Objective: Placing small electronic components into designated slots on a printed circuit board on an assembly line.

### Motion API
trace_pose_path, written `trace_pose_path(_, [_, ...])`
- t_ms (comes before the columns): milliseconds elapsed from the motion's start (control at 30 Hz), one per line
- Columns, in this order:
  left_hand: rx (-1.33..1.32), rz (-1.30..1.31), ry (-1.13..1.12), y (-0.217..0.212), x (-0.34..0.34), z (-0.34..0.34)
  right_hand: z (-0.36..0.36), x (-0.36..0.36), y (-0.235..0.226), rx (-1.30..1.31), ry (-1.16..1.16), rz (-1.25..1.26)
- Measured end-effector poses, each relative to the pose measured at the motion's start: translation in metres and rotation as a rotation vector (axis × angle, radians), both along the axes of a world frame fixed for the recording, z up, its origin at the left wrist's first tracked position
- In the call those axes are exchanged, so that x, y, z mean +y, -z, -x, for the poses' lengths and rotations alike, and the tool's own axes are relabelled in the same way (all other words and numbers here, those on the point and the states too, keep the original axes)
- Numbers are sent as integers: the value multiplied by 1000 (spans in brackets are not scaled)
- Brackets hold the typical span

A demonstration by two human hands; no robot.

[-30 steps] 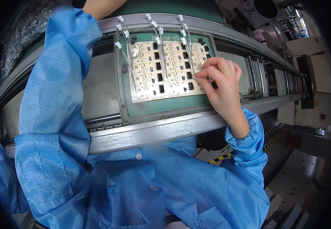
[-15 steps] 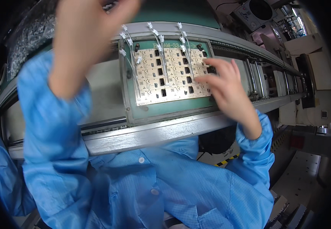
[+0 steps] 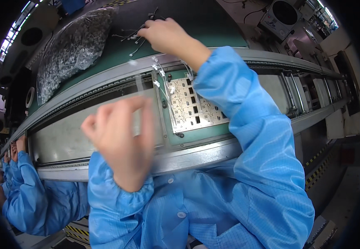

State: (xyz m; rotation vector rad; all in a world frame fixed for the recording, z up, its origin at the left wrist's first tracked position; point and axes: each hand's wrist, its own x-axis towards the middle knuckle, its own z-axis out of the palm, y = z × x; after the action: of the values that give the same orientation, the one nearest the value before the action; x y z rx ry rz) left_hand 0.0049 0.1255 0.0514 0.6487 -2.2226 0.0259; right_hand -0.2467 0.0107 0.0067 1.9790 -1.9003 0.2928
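Observation:
My left hand [image 3: 121, 137], smeared by motion, is raised over the conveyor left of the circuit boards. Its fingers are closed, and a blurred thin cable [image 3: 139, 85] with a white end rises from them. Across the conveyor stretches my right arm. The right hand [image 3: 167, 36] has its fingertips together on a small heap of cables [image 3: 135, 38] with white connectors on the green bench. A panel of pale circuit boards [image 3: 182, 110] with black parts lies in a green carrier [image 3: 173, 140]. Cables with white plugs [image 3: 157, 83] lie along its left side; my right sleeve hides part of the panel.
A clear plastic bag [image 3: 74, 54] full of small parts lies on the bench at the far left. Metal rails [image 3: 196, 158] border the conveyor. At left, another person's blue sleeve [image 3: 32, 195] and hands reach the rail. A speaker-like box [image 3: 280, 17] stands far right.
My right hand has left the boards for the cable heap on the far bench. My left hand has come down nearer me, with a cable. The whole view has shifted, showing the bag more fully.

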Motion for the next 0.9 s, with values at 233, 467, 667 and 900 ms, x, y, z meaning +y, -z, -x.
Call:
trace_pose_path(233, [4, -159, -116, 32, 25, 4, -31, -35, 11, 158, -275, -134])
trace_pose_path(467, [-2, -139, -72, 34, 38, 29, -17, 5, -33, -101, -364, 51])
trace_pose_path(667, [-98, -106, 124, 51, 56, 55, 38, 118, -86, -909, -267, 450])
trace_pose_path(900, [-277, -54, 60, 57, 62, 59, 65, 196, -58, -1673, -461, 469])
